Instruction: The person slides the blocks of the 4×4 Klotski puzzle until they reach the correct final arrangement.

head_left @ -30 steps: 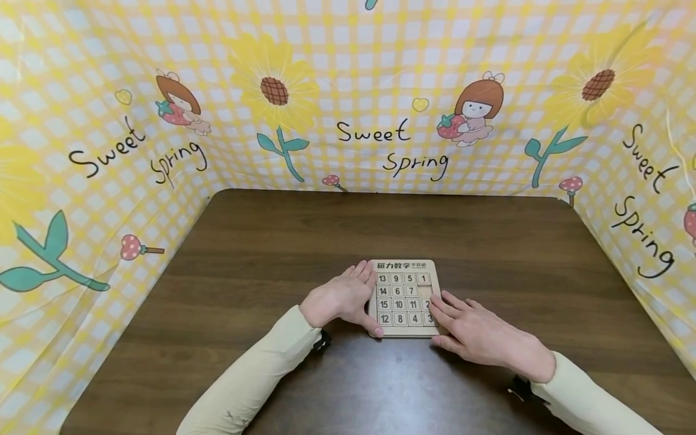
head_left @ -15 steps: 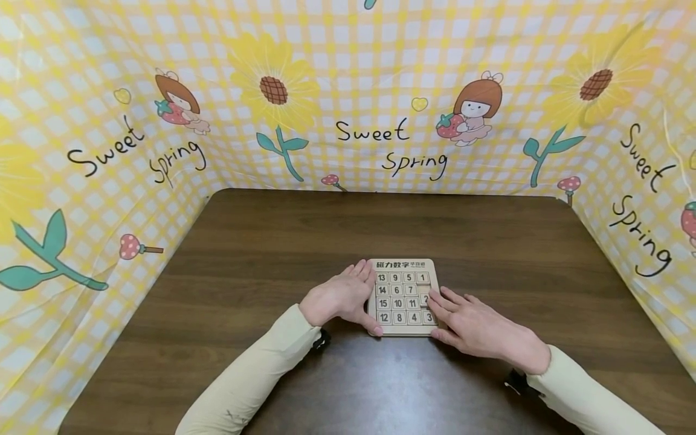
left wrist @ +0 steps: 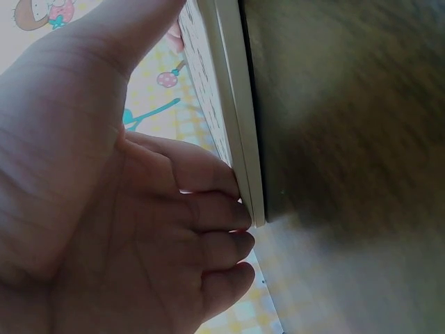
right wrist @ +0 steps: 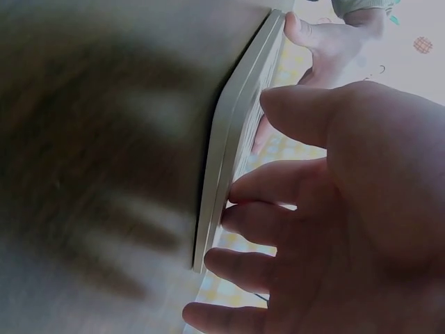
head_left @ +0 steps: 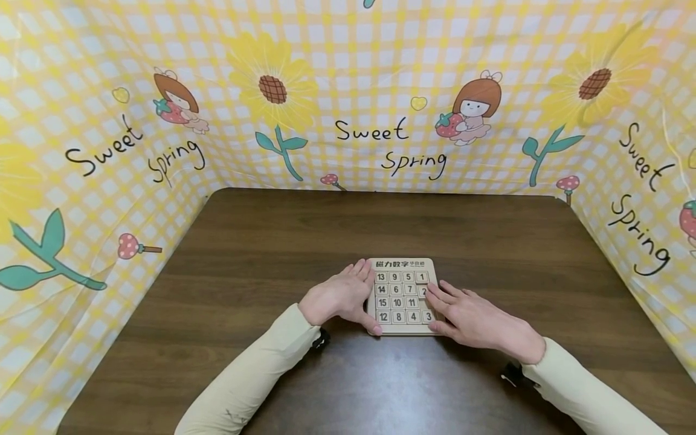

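"Our left hand (head_left: 339, 297), how do we have it?"
"Fingers straight, laid with the thumb along the left edge of the board (head_left: 399, 330)."
"And the board?"
"Flat on our worktop (head_left: 326, 229), a gap between tile 2 (head_left: 423, 292) and tile 3 (head_left: 428, 316)."
"Our right hand (head_left: 478, 317)?"
"Straight-fingered too, fingertips on tile 2, thumb near tile 3."

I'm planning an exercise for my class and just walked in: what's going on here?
A person is working a wooden number puzzle on a dark table. The left hand rests against its left edge, while the right hand touches the 2 tile, below the 1 tile. Between the 2 and 3 tile, a bare slot shows. The top row reads 13, 9, 5, 1.
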A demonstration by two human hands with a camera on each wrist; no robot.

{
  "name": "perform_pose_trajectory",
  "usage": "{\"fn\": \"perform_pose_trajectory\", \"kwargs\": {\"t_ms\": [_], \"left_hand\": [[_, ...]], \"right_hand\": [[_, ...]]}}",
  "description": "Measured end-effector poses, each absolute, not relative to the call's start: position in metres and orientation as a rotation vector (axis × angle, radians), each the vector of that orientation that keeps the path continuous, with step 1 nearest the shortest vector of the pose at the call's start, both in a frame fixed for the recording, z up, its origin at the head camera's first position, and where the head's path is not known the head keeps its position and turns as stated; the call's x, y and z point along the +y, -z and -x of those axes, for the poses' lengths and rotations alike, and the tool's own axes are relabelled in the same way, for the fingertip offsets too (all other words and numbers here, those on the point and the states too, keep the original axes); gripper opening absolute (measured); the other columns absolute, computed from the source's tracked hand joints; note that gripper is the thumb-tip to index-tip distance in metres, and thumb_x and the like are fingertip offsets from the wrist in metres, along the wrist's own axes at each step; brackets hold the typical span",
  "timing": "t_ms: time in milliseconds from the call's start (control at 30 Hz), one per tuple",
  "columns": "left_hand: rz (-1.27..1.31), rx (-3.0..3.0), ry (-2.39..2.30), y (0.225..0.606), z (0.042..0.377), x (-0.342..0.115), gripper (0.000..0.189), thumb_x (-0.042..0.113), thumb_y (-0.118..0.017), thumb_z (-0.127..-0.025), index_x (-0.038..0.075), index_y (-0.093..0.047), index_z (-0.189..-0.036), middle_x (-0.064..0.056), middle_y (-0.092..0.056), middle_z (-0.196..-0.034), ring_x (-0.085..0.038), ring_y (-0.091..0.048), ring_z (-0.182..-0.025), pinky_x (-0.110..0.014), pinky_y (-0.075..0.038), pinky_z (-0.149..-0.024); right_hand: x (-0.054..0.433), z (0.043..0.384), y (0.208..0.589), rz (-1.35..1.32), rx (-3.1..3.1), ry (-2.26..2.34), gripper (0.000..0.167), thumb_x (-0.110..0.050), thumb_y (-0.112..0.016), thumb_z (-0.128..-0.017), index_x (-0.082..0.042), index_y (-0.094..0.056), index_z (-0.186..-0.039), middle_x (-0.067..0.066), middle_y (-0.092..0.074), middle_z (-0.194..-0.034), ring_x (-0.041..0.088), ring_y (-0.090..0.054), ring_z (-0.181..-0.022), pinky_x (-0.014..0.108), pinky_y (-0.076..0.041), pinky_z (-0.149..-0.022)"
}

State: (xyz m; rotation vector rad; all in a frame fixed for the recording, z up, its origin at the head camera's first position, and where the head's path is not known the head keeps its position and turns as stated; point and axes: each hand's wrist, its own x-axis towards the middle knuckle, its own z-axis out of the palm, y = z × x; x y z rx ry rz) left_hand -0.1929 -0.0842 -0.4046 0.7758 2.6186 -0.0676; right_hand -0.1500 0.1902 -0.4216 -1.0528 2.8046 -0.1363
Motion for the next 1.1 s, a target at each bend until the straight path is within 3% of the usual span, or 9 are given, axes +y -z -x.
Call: {"fn": "perform_pose_trajectory", "kwargs": {"t_ms": [500, 1100], "left_hand": [[-0.775, 2.623, 0.08, 0.405, 0.193, -0.085, 0.127, 0.077, -0.068, -0.069, 0.0, -0.015, -0.156, -0.018, -0.007, -0.165, -0.029, -0.007, -0.154, -0.038, -0.011, -0.127], [-0.767, 2.617, 0.076, 0.405, 0.192, -0.085, 0.128, 0.077, -0.068, -0.07, 0.001, -0.013, -0.157, -0.018, -0.005, -0.165, -0.028, -0.006, -0.154, -0.038, -0.011, -0.127]], "right_hand": [[0.187, 0.153, 0.421, 1.063, 2.819, 0.157, 0.065, -0.042, -0.054, -0.099, -0.001, -0.042, -0.147, 0.018, -0.039, -0.155, 0.043, -0.037, -0.141, 0.064, -0.041, -0.105], [0.19, 0.102, 0.4, 1.22, 2.801, 0.032, 0.058, -0.043, -0.054, -0.099, -0.003, -0.052, -0.141, 0.016, -0.048, -0.149, 0.036, -0.048, -0.136, 0.059, -0.046, -0.101]]}}
